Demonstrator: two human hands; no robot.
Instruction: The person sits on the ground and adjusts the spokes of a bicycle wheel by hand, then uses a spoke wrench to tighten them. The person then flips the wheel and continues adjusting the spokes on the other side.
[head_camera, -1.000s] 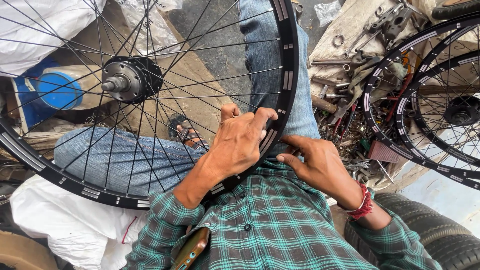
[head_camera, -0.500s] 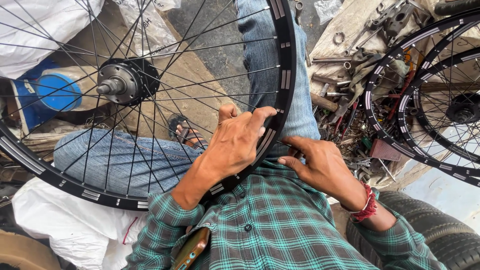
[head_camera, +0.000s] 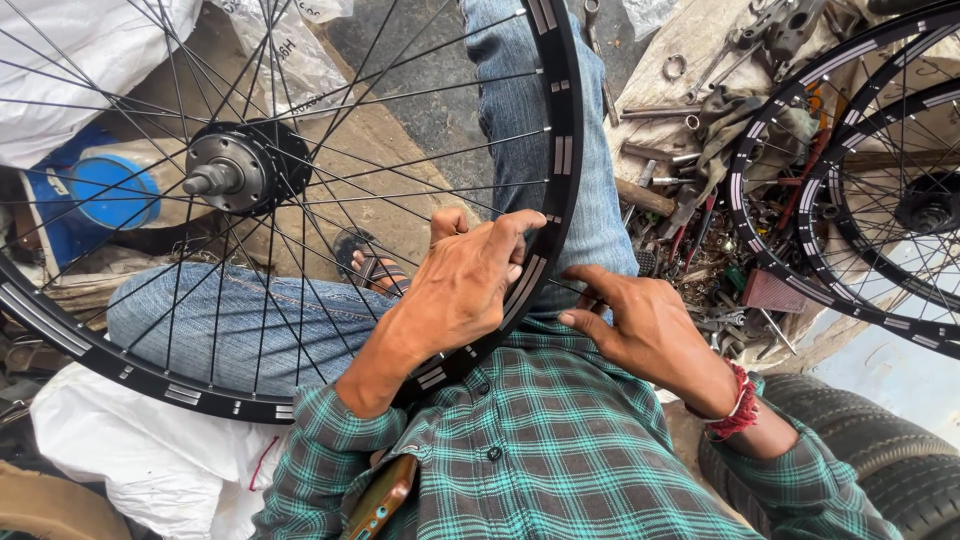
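Note:
A black spoked bicycle wheel (head_camera: 562, 150) lies across my lap, its metal hub (head_camera: 235, 172) at the upper left. My left hand (head_camera: 465, 280) grips the rim near my stomach, with fingers curled over its edge. My right hand (head_camera: 640, 325) rests just outside the rim against my jeans, with its thumb and fingers pinched near a spoke end. Whether it holds a small tool I cannot tell. I sit cross-legged in blue jeans (head_camera: 250, 320) and a green checked shirt (head_camera: 560, 450).
Two more black spoked wheels (head_camera: 790, 270) lean at the right. A heap of metal tools and parts (head_camera: 700, 150) lies beyond my right knee. A blue container (head_camera: 110, 190) and white sacks (head_camera: 140, 460) are at the left. A black tyre (head_camera: 900, 470) sits at the lower right.
The wheel has shifted slightly, its hub drifting left and a little up. Both hands stay in place on the rim.

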